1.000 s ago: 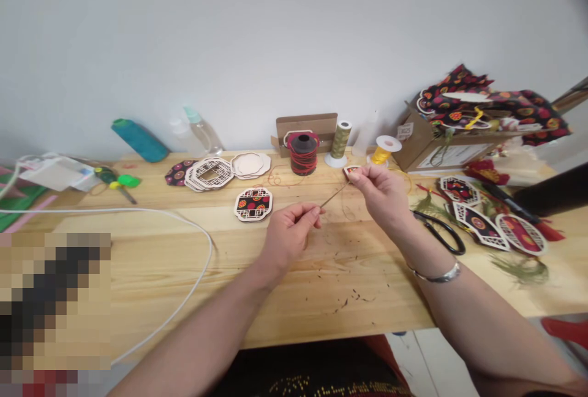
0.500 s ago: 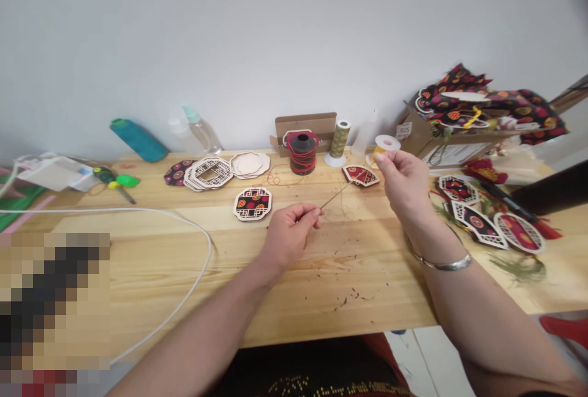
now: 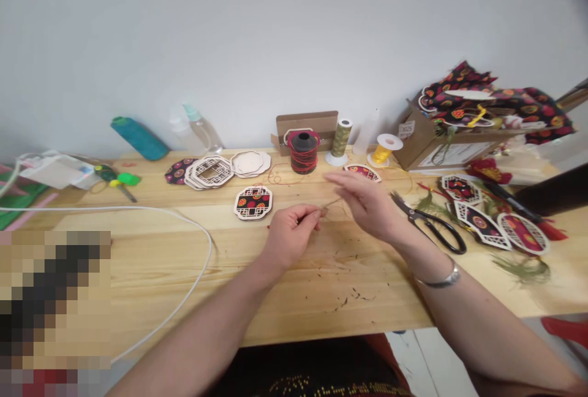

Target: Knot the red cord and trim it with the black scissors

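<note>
My left hand (image 3: 294,233) is closed in a pinch over the middle of the table, holding one end of a thin olive-coloured cord (image 3: 331,203). My right hand (image 3: 370,207), with a silver bangle on the wrist, is beside it with fingers stretched out, and the cord runs to its underside. Whether it touches the cord there I cannot tell. A square-ish wooden ornament with patterned black fabric (image 3: 253,203) lies left of my left hand. Behind my right hand a fan-shaped red ornament (image 3: 362,171) is partly hidden. Black-handled scissors (image 3: 432,223) lie just right of that hand.
Along the wall stand a red cord spool (image 3: 304,153), a green thread cone (image 3: 340,139) and a yellow ribbon spool (image 3: 384,151). A cardboard box (image 3: 450,151) stands at the right, near finished ornaments (image 3: 482,225). A white cable (image 3: 209,244) crosses the left side.
My right hand has come down and left, toward my left hand, and its fingers have gone from a pinch to stretched out. The scissors and yellow spool are uncovered. My left hand stays put.
</note>
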Demonstrator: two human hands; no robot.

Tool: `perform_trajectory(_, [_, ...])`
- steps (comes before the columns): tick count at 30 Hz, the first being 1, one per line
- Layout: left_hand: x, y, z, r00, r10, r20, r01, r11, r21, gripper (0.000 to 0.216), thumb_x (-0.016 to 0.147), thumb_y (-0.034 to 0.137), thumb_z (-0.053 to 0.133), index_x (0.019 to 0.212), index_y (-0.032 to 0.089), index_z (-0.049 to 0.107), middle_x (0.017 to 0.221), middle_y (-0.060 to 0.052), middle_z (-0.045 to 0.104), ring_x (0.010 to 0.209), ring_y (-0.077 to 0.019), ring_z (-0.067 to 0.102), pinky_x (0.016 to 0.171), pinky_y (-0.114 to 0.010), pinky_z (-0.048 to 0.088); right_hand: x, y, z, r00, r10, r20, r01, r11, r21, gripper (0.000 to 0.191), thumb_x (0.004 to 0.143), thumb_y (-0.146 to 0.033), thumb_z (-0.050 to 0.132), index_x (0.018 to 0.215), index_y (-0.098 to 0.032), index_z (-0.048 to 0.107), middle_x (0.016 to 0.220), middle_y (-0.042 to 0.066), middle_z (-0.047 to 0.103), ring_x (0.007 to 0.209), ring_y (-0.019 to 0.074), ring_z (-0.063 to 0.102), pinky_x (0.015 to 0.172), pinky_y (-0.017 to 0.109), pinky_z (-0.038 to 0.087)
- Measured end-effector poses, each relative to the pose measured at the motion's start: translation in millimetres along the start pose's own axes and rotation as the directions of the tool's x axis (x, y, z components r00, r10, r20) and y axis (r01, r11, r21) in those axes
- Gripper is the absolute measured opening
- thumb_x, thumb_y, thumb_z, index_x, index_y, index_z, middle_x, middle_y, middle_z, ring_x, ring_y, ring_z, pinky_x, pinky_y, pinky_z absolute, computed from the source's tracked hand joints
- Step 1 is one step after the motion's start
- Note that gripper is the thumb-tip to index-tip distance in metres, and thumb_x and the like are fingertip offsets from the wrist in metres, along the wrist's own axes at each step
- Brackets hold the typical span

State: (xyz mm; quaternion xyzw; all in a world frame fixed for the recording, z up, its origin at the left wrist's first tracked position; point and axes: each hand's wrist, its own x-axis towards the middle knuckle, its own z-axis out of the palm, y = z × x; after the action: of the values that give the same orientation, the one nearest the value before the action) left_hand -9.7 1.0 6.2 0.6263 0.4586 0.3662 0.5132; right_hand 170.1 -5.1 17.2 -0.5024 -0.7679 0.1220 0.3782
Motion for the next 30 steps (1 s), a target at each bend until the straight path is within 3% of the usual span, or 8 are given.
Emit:
perform_trajectory(3, [-1,-1,0,0.999,0.031,0.019,-0.031,0.998,0.045,0.019,0.077,0.027,0.057,0.064,0.018,0.067,0.058,0.001,0.061,0.057,-0.0134,0.054,0.059,-0.025,0.044,-3,-11,8,0.977,-0.033,0.209,-0.039,0.944,0.329,0.041,0.09,-0.015,0.044,0.129,-0.024,0.051,0.127,0.007,0.059,0.114,0.0176,0.055,0.095,0.036,0.046])
perform_trajectory(7, [-1,0,-1,0.999,0.036,0.026,-0.037,0.998,0.044,0.021,0.078,0.028,0.056,0.061,0.018,0.065,0.059,0.001,0.061,0.06,-0.0137,0.054,0.06,-0.024,0.042,-3,-10,6,0.951,0.04,0.306,-0.16,0.912,0.379,0.039,0.087,-0.017,0.051,0.126,-0.018,0.054,0.106,0.008,0.067,0.087,0.0136,0.064,0.078,0.03,0.051])
perform_trajectory(12, [-1,4,-1,1.0,0.011,0.014,-0.011,0.999,0.051,0.022,0.076,0.029,0.057,0.058,0.018,0.062,0.058,0.0,0.06,0.058,-0.0137,0.052,0.058,-0.024,0.042,0,-4,2,0.97,0.053,0.237,-0.107,0.969,0.222,0.013,0.083,-0.018,0.058,0.091,-0.015,0.068,0.079,0.004,0.068,0.071,0.0128,0.06,0.066,0.027,0.046])
perform_trajectory(15, [-1,4,0,1.0,0.009,0.018,-0.01,0.997,0.074,0.023,0.077,0.03,0.056,0.059,0.018,0.063,0.058,0.001,0.06,0.058,-0.0133,0.051,0.057,-0.024,0.041,1,-5,2,0.979,0.038,0.202,-0.078,0.977,0.196,0.011,0.083,-0.014,0.057,0.078,-0.016,0.067,0.073,0.002,0.067,0.068,0.0119,0.059,0.064,0.025,0.044])
perform_trajectory(23, [-1,-1,0,1.0,0.019,0.015,-0.021,0.991,0.133,0.021,0.08,0.03,0.054,0.068,0.017,0.065,0.063,0.0,0.063,0.061,-0.0137,0.054,0.061,-0.024,0.042,1,-1,-4,0.99,0.061,0.124,-0.073,0.993,0.091,0.015,0.081,-0.009,0.054,0.073,-0.016,0.065,0.069,0.002,0.066,0.064,0.0113,0.058,0.061,0.023,0.042])
perform_trajectory(28, [2,-4,-1,0.999,0.004,-0.045,0.002,0.992,0.128,0.02,0.079,0.031,0.056,0.07,0.017,0.067,0.062,0.0,0.063,0.063,-0.0149,0.056,0.063,-0.026,0.043,4,8,-12,0.989,0.145,0.022,-0.146,0.988,0.059,0.013,0.081,-0.017,0.058,0.069,-0.016,0.065,0.063,0.0,0.062,0.058,0.0109,0.052,0.058,0.024,0.039])
perform_trajectory(30, [3,-6,-2,0.994,0.008,-0.11,0.002,0.996,0.089,0.02,0.079,0.03,0.057,0.082,0.016,0.07,0.07,-0.002,0.066,0.063,-0.0143,0.056,0.064,-0.026,0.044,5,12,-16,0.985,0.169,-0.021,-0.168,0.984,0.052,0.015,0.08,-0.018,0.058,0.067,-0.016,0.064,0.06,-0.001,0.06,0.056,0.0103,0.049,0.055,0.024,0.037])
